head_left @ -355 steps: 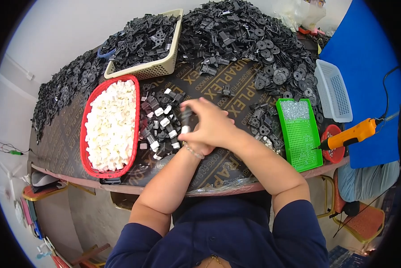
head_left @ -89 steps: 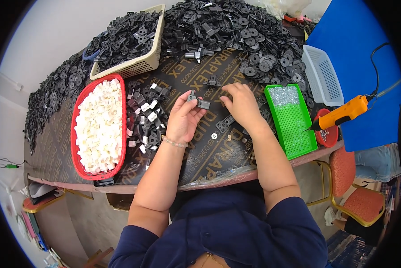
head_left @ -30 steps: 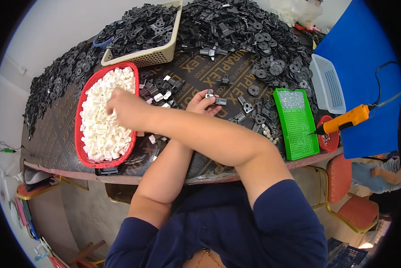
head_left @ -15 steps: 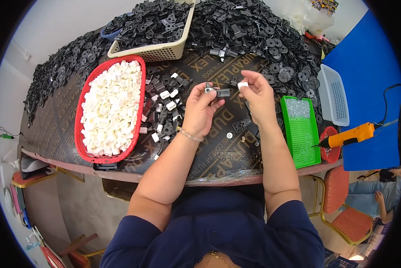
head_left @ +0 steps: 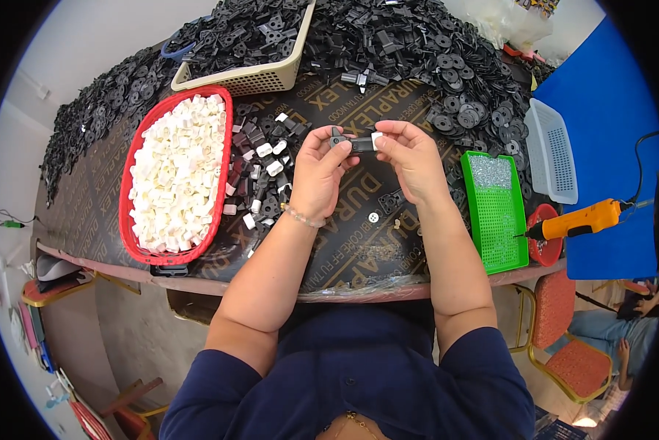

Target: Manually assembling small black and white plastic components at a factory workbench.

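Over the middle of the dark table, my left hand (head_left: 320, 170) is closed on a black plastic part (head_left: 360, 144) with a rounded end and a rectangular arm. My right hand (head_left: 414, 160) pinches a small white plastic cap (head_left: 376, 141), which sits against the right end of that arm. How far the cap goes over the end is hidden by the fingers. Left of my left hand lies a loose pile of black parts (head_left: 260, 163), several with white caps on them. A red basket (head_left: 127, 220) full of white caps stands farther left.
Heaps of black parts (head_left: 395, 44) and a cream basket (head_left: 271, 78) fill the table's far side. To the right are a green tray (head_left: 521, 238) of small metallic pieces, a red bowl (head_left: 548, 253), a white basket (head_left: 555, 161) and an orange electric screwdriver (head_left: 582, 220).
My right hand has moved left and brought the white cap against the end of the black part. My left hand still grips the part. The view has shifted slightly.
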A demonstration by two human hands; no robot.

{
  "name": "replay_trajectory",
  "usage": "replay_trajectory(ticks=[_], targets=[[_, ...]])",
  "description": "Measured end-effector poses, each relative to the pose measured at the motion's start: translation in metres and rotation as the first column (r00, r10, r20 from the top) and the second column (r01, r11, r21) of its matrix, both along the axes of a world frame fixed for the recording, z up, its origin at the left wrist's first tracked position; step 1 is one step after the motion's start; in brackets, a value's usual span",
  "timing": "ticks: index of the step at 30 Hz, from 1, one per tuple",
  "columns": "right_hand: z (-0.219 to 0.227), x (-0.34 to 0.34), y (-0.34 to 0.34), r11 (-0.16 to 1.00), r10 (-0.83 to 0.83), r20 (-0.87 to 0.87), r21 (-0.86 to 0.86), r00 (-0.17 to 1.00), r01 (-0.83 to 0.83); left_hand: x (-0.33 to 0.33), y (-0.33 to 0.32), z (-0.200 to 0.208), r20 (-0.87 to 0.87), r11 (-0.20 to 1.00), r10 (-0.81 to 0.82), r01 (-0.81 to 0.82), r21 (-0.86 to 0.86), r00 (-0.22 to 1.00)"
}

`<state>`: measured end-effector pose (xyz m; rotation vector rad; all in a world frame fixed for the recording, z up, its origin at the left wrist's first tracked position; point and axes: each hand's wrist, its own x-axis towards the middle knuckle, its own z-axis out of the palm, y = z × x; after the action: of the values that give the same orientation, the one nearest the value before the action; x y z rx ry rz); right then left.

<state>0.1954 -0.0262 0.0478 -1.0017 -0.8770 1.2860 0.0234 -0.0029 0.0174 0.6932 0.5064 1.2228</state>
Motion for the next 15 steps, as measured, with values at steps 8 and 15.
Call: replay_trajectory(ticks=[8,15], targets=[[0.0020,0.0001,-0.0001,0.999,0.049,-0.008,-0.005,0.999,-0.049,0.0015,-0.0011,-0.0024,0.065,1.000,0.009,-0.008,-0.006,0.998],[-0.0028,0.0098,0.0024,0.995,0.103,0.066,0.011,0.993,-0.104,0.0048,-0.0037,0.0018,-0.080,0.986,0.064,-0.051,0.157,0.995]])
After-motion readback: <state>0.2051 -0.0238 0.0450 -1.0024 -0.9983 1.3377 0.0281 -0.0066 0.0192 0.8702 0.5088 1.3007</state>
